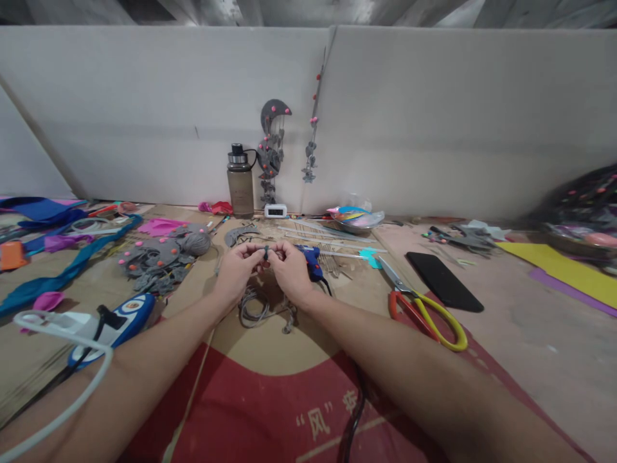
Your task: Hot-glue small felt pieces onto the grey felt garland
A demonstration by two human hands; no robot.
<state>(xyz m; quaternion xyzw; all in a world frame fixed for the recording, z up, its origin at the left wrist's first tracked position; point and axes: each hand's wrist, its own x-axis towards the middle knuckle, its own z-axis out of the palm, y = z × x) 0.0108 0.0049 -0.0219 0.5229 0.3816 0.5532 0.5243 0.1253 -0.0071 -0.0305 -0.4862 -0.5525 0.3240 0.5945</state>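
My left hand (240,265) and my right hand (292,267) meet fingertip to fingertip over the middle of the cardboard. Pinched between them is a small dark grey piece (266,253), mostly covered by the fingers, so its exact shape cannot be made out. Just below lies a loose coil of thin grey cord (254,307), with a knotted grey strand (290,316) under my right wrist. A blue glue gun (312,262) rests right behind my right hand. Beyond my left fingers lies a grey crescent shape (241,235).
Scissors (418,299) with red and yellow handles lie open at right beside a black phone (444,281). A bottle (240,186) and a small digital clock (276,211) stand at the back. Grey felt pieces with pink beads (157,257) and a blue-and-white power strip (116,328) are at left.
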